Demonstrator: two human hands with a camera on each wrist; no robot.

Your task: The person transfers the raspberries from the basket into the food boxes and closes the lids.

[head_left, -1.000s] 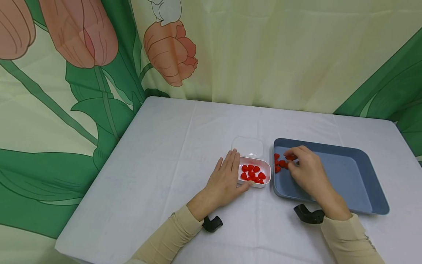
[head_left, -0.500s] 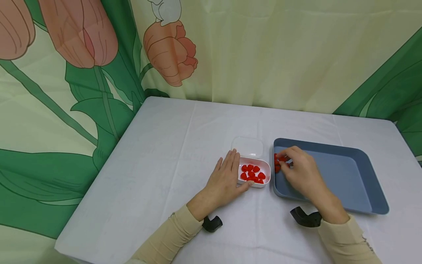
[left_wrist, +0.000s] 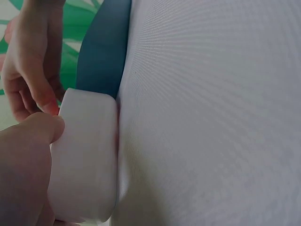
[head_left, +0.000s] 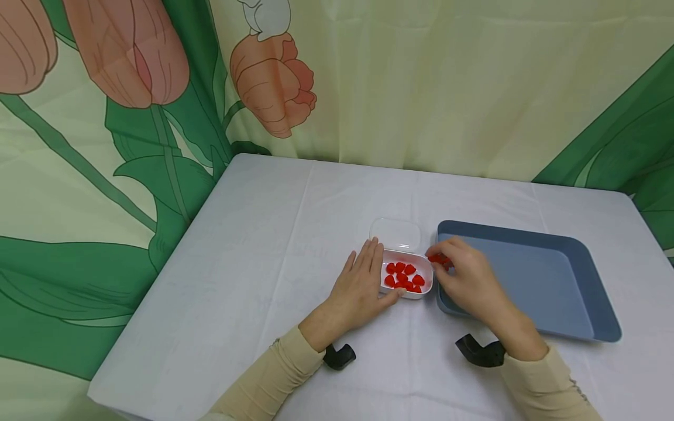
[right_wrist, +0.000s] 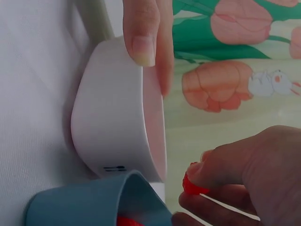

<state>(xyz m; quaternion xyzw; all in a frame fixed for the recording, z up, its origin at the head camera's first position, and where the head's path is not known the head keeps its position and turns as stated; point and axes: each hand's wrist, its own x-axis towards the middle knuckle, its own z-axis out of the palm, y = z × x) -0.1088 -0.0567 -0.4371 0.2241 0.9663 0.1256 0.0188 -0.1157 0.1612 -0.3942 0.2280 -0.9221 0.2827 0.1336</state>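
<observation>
My left hand lies with straight fingers along the left side of a small white box with a pink inside. Its thumb rests at the near rim. Several red raspberries lie spread over the box floor. Over the gap between box and blue-grey tray, my right hand pinches a red raspberry between thumb and fingers, close to the box's right rim. Another raspberry shows inside the tray in the right wrist view; my right hand hides that corner in the head view.
A clear plastic lid lies on the white-covered table just behind the box. The tray stands right beside the box, its raised wall between them. A tulip-patterned curtain hangs behind the table.
My right hand has gone left from inside the tray, past its left wall toward the box, with a raspberry between its fingers. The left hand and the box have stayed put.
</observation>
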